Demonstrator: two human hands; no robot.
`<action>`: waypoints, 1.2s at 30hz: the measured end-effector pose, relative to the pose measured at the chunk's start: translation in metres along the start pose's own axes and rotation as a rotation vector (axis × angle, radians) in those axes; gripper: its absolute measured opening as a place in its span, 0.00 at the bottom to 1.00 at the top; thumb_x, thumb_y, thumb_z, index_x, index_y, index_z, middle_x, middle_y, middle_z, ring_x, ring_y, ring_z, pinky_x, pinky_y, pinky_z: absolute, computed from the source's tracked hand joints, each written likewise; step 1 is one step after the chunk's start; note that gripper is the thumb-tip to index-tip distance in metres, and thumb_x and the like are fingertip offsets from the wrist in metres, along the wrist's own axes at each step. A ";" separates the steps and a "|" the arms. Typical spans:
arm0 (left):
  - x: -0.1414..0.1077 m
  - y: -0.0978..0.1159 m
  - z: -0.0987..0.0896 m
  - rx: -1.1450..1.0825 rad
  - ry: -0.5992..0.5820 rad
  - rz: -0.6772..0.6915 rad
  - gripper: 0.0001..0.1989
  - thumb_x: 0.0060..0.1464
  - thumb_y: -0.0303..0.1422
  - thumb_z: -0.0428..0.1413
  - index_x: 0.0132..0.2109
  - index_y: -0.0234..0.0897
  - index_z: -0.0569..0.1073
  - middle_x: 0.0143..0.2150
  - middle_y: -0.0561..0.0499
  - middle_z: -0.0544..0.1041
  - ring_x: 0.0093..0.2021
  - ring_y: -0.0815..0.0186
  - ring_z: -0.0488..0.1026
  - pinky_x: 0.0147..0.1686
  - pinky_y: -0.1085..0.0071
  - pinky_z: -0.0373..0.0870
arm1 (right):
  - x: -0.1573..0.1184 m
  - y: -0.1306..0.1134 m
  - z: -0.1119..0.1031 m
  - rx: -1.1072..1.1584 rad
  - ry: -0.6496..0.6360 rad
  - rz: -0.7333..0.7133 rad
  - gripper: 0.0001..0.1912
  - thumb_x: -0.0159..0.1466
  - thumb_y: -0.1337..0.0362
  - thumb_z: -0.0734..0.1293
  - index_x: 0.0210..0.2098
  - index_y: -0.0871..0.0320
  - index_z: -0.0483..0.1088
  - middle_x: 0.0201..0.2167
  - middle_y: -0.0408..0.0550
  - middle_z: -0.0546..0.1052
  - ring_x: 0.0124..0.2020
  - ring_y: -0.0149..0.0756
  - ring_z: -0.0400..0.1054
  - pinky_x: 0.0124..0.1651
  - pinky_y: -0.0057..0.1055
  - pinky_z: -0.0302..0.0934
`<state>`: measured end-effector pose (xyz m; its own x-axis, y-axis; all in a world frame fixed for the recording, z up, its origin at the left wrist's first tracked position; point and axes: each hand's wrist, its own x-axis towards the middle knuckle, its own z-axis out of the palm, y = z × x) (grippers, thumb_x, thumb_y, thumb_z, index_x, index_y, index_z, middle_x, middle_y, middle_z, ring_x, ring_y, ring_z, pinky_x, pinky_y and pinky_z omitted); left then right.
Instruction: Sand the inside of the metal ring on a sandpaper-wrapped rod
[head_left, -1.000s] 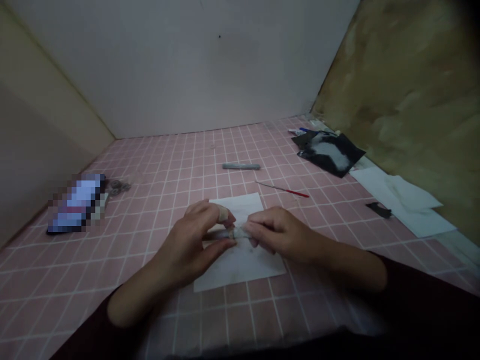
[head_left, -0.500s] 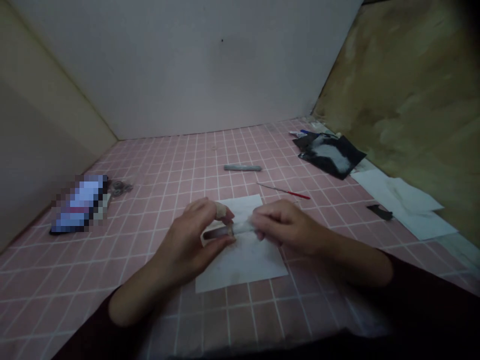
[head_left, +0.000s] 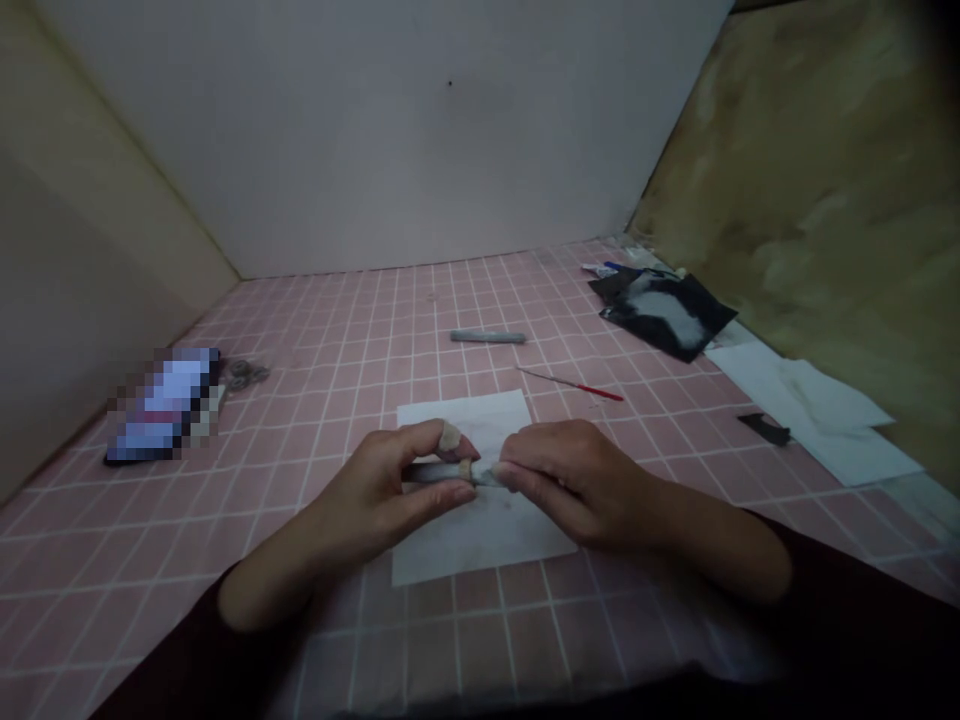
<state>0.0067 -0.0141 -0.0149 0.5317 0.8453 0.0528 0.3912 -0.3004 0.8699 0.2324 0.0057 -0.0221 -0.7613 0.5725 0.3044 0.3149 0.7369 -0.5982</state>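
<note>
A slim grey rod (head_left: 433,472) lies level between my two hands, over a white sheet of paper (head_left: 465,560). Around it sits a narrow tan ring (head_left: 466,469). My left hand (head_left: 394,480) is closed with thumb and fingertips about this ring, and the rod's left part runs into the palm. A beige wrap (head_left: 449,437) covers one of its fingers. My right hand (head_left: 577,480) is closed on the rod's right end, which is pale grey where it shows; the fingers hide the rest.
Beyond the paper lie a second grey rod (head_left: 487,337) and a thin red-handled file (head_left: 600,392). At the right are black sheets with white powder (head_left: 667,315), a dark scrap (head_left: 765,429) and white papers (head_left: 825,430). A blurred phone (head_left: 161,410) and small grey rings (head_left: 244,374) sit left.
My right hand has turned and moved slightly down, its fingers wrapping closer to the ring. The rod's left part now looks lighter. My left hand keeps its hold.
</note>
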 end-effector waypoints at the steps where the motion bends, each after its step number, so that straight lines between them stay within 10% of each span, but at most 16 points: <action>1: 0.000 0.000 0.001 -0.007 -0.002 -0.010 0.07 0.57 0.35 0.56 0.42 0.38 0.71 0.35 0.52 0.73 0.34 0.67 0.71 0.34 0.71 0.68 | 0.000 0.000 0.001 -0.015 0.004 -0.008 0.16 0.69 0.63 0.55 0.24 0.60 0.60 0.21 0.41 0.60 0.24 0.27 0.54 0.31 0.29 0.49; 17: -0.001 0.001 -0.005 0.235 0.186 0.089 0.07 0.54 0.33 0.59 0.40 0.37 0.71 0.37 0.52 0.75 0.38 0.66 0.72 0.40 0.69 0.66 | 0.005 0.007 -0.007 0.431 0.023 0.409 0.21 0.67 0.56 0.58 0.22 0.60 0.65 0.15 0.38 0.58 0.18 0.25 0.52 0.22 0.25 0.47; 36: 0.000 -0.005 -0.005 0.251 0.244 0.120 0.07 0.53 0.32 0.60 0.39 0.35 0.71 0.37 0.49 0.76 0.38 0.64 0.73 0.39 0.69 0.67 | -0.005 0.023 0.003 0.500 0.060 0.563 0.21 0.65 0.50 0.60 0.24 0.58 0.68 0.18 0.40 0.59 0.19 0.28 0.52 0.22 0.27 0.47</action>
<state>0.0008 -0.0108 -0.0174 0.4016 0.8691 0.2888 0.5252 -0.4769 0.7048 0.2422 0.0188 -0.0398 -0.5245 0.8435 -0.1156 0.3414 0.0840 -0.9362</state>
